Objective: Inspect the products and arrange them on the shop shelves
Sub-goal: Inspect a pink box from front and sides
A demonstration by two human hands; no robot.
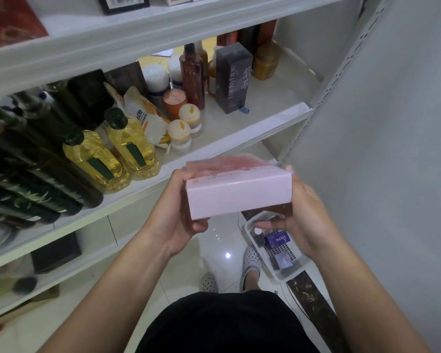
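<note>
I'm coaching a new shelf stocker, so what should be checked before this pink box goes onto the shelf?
1. Grip: left hand and right hand each hold one end of the pink box: ok.
2. Bare spot on the middle shelf, right of the dark tall carton, looks roomy enough: ok.
3. Way from the box to the shelf edge free of other goods: ok.
4. Box undamaged: the plain side facing the camera looks clean, the other sides are hidden: cannot tell.
5. Print on the top face readable for inspection: too blurred: cannot tell.
</note>
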